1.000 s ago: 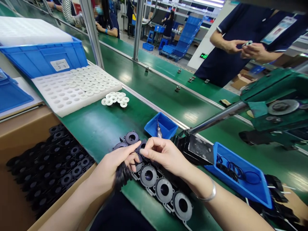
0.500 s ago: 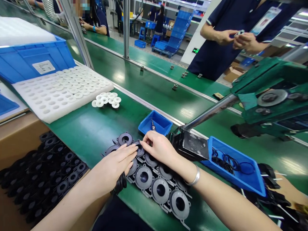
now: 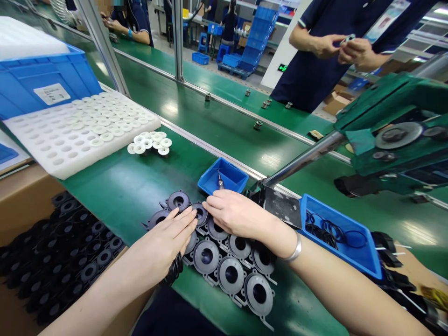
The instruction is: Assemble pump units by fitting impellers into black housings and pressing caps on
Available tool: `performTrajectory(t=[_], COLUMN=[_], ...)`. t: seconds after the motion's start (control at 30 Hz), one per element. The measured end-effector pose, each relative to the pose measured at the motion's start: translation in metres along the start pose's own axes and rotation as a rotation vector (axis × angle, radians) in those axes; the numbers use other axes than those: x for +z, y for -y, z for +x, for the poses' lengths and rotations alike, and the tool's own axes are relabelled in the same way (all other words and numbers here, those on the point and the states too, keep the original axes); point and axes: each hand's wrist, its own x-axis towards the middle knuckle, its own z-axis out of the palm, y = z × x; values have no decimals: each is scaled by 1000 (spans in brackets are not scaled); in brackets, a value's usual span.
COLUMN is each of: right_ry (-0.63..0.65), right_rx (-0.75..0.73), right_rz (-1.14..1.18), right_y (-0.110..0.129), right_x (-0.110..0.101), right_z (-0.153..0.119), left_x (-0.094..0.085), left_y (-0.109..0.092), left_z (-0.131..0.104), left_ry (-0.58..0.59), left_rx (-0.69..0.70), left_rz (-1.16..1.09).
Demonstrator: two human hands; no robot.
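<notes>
My left hand (image 3: 168, 242) lies over the block of dark round plastic housings (image 3: 206, 257), its forefingers stretched onto one small-centred housing (image 3: 199, 213). A bundle of thin black rubber rings (image 3: 174, 269) hangs beneath the palm, gripped by the lower fingers, which are mostly hidden. At the right edge of that same housing, my right hand (image 3: 229, 212) has its fingers bent and pressed together. Whatever lies between those fingertips is too small to make out. More black rubber rings (image 3: 324, 233) lie in a long blue bin (image 3: 341, 254) to the right.
Behind my right hand a small blue tray (image 3: 206, 179) holds a pointed tool (image 3: 220, 179). White rings (image 3: 150, 141) lie by a foam tray (image 3: 73, 161). A green machine arm (image 3: 388, 116) stands at right. A box of black parts (image 3: 70, 252) sits lower left. A co-worker (image 3: 304, 70) stands opposite.
My right hand has turned flatter, its fingers now lower over the housing's edge. The left hand stays on the housing with the rings beneath it. The whole view has shifted slightly.
</notes>
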Motion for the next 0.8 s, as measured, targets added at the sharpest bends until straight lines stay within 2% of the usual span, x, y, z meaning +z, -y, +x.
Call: performTrajectory(t=[0.1, 0.3, 0.47, 0.57, 0.63, 0.7, 0.73, 0.8], right_ry=[-30, -185, -266, -346, -472, -581, -570, -417], right_rx=[-35, 100, 140, 170, 275, 448, 517, 565], right_rz=[25, 240, 333, 424, 536, 657, 742, 982], right_y=[1, 14, 30, 38, 41, 45, 49, 58], right_x=[-2, 9, 21, 17, 6, -7, -14, -24], right_z=[-8, -20, -17, -13, -11, -11, -12, -13], left_x=[-1, -4, 1, 5, 3, -3, -7, -16], left_y=[-1, -2, -2, -1, -3, -8, -12, -20], left_z=[0, 4, 4, 3, 5, 9, 12, 18], left_ry=[6, -21, -54, -91, -160, -279, -334, -414], left_rx=[9, 45, 59, 51, 27, -38, -85, -186], left_rz=[30, 82, 104, 94, 51, -36, -98, -231])
